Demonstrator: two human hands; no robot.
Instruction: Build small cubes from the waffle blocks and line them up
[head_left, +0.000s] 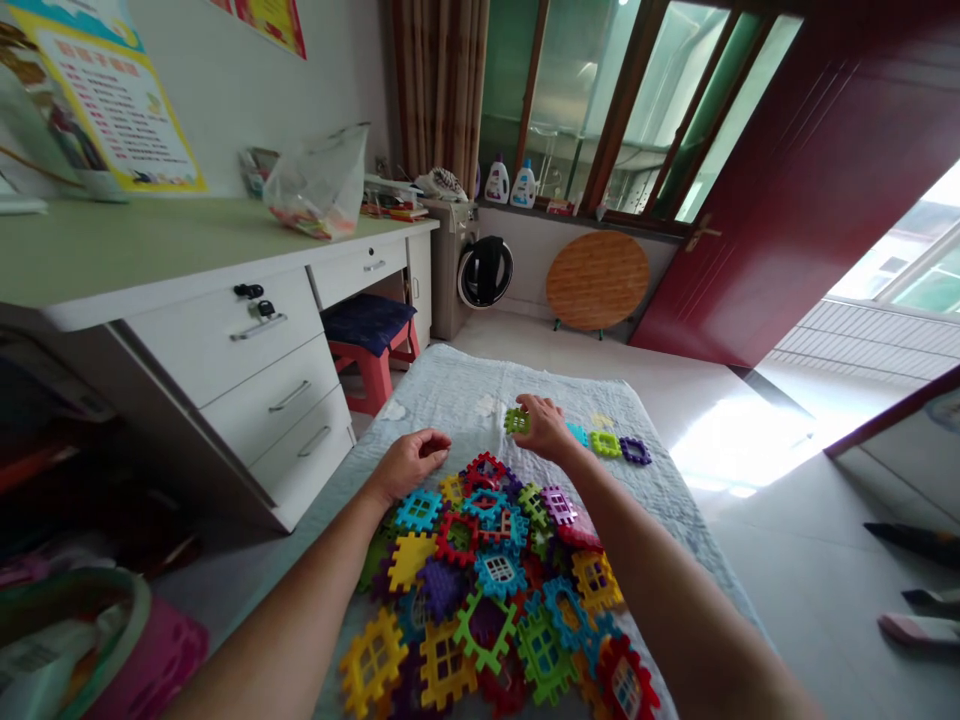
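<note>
My right hand is closed on a green window block, a flat square plastic piece with notched edges, at the far side of the cloth. To its right a blue block, partly behind the hand, a lime frame block and a purple frame block lie in a row. My left hand rests on the cloth with its fingers curled and nothing visible in them. Just in front of it spreads a heap of notched blocks in several colours, partly overlapping.
A pale patterned cloth covers the low surface. On the left stands a white desk with drawers and a plastic bag on top. A red stool, a washing machine and a folded round table are beyond.
</note>
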